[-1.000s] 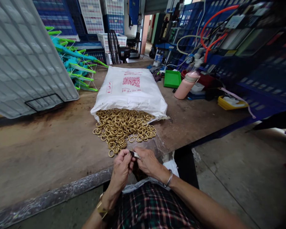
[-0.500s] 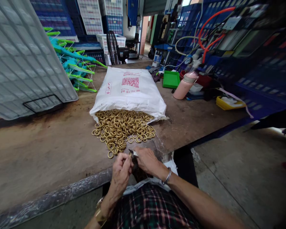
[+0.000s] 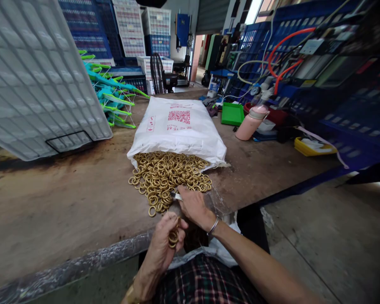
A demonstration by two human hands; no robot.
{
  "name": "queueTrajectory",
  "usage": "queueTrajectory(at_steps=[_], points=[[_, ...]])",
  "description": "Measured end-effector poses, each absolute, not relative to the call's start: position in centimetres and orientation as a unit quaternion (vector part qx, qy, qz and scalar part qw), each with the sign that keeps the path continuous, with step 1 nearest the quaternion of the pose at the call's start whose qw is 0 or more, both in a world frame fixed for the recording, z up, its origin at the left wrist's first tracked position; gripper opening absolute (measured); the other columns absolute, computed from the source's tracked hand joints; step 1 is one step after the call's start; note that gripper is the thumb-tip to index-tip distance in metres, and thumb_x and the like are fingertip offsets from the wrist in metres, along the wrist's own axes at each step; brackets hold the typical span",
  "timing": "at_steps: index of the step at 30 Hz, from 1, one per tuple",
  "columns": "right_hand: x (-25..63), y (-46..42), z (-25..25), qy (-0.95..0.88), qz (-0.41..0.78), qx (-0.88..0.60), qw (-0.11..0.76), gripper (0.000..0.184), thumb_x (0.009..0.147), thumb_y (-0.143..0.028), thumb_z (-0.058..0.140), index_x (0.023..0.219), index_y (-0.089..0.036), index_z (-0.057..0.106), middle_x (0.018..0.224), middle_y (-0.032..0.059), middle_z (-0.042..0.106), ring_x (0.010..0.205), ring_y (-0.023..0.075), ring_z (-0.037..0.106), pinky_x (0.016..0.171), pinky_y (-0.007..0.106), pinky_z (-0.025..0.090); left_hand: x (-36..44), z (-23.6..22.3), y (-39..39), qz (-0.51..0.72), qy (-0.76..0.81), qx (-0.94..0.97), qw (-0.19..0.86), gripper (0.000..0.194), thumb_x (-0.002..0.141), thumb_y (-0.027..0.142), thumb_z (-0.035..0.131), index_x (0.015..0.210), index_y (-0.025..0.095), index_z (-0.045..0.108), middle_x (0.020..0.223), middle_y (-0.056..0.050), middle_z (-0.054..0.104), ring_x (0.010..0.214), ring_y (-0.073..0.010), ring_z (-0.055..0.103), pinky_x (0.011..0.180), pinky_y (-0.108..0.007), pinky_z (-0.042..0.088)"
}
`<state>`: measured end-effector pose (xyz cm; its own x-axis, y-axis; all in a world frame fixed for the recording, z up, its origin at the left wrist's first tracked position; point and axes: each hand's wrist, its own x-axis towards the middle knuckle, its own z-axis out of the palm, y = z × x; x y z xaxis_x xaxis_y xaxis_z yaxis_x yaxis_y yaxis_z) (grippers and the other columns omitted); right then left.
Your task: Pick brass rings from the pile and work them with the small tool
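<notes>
A heap of brass-coloured rings (image 3: 164, 173) spills from the mouth of a white woven sack (image 3: 177, 135) with red print, lying on the brown table. My left hand (image 3: 166, 236), near the table's front edge, is closed around a few gold rings (image 3: 173, 238) that show between its fingers. My right hand (image 3: 194, 207) reaches to the near edge of the heap, its fingers closed on a small blade with a white handle (image 3: 176, 196). The blade's dark tip points left, over the rings. Whether my right fingers touch any rings, I cannot tell.
A grey-white ribbed plastic crate (image 3: 47, 80) stands on the left, beside turquoise and green plastic parts (image 3: 114, 97). Toward the right are a green tray (image 3: 232, 114), a pink bottle (image 3: 251, 123) and a yellow tray (image 3: 313, 147). Orange hoses (image 3: 272, 55) hang from a machine behind them.
My hands were together in front of the heap; now they are apart. The right hand moved forward to the rings with the blade, while the left drew back and turned, showing rings inside it.
</notes>
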<state>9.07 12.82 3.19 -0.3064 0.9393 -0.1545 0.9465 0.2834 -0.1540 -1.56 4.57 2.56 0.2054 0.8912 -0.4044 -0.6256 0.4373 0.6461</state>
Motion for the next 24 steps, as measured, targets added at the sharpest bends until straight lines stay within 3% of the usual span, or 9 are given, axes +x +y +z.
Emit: queueTrajectory(at_steps=[5,10,15,20,24], points=[[9.4,13.0,2.9,0.794,-0.105,0.599,0.032,0.019,0.085,-0.020,0.042,0.104,-0.018,0.044,0.084,0.0088,0.067,0.076,0.0212,0.065,0.060,0.025,0.039,-1.9,2.8,4.8,0.484,0.358,0.109,0.791,0.029,0.066,0.029,0.068,0.091,0.018,0.055,0.065,0.001,0.058,0.046,-0.0066,0.049,0.037,-0.015,0.028],[9.9,13.3,2.1,0.799,-0.106,0.591,0.027,0.019,0.087,-0.025,0.041,0.104,-0.016,0.041,0.082,0.0102,0.067,0.074,0.0217,0.065,0.059,0.026,0.039,-1.9,2.2,5.3,0.496,0.336,0.047,0.800,0.024,0.061,0.030,0.073,0.068,0.013,0.057,0.069,-0.002,0.060,0.055,-0.0091,0.054,0.038,-0.015,0.030],[10.3,13.4,1.9,0.812,-0.106,0.574,0.010,0.019,0.087,-0.027,0.041,0.103,-0.016,0.040,0.082,0.0092,0.066,0.074,0.0222,0.064,0.059,0.026,0.039,-2.0,1.9,5.8,0.515,0.353,0.036,0.780,0.026,0.059,0.026,0.076,0.066,0.013,0.054,0.069,-0.003,0.061,0.059,-0.0117,0.057,0.037,-0.014,0.029],[10.4,13.3,1.7,0.812,-0.112,0.573,0.008,0.020,0.087,-0.028,0.041,0.103,-0.016,0.041,0.083,0.0090,0.066,0.075,0.0216,0.063,0.060,0.026,0.037,-2.2,1.8,5.8,0.529,0.368,0.047,0.763,0.033,0.061,0.032,0.075,0.065,0.015,0.047,0.058,0.004,0.051,0.049,-0.0056,0.049,0.035,-0.012,0.025],[10.8,13.0,1.6,0.815,-0.158,0.555,-0.044,0.020,0.085,-0.027,0.044,0.102,-0.016,0.043,0.083,0.0064,0.064,0.073,0.0186,0.060,0.061,0.024,0.034,-1.9,1.8,5.8,0.542,0.419,0.103,0.721,0.033,0.065,0.037,0.072,0.073,0.018,0.046,0.056,0.008,0.047,0.043,-0.0040,0.044,0.034,-0.012,0.026]])
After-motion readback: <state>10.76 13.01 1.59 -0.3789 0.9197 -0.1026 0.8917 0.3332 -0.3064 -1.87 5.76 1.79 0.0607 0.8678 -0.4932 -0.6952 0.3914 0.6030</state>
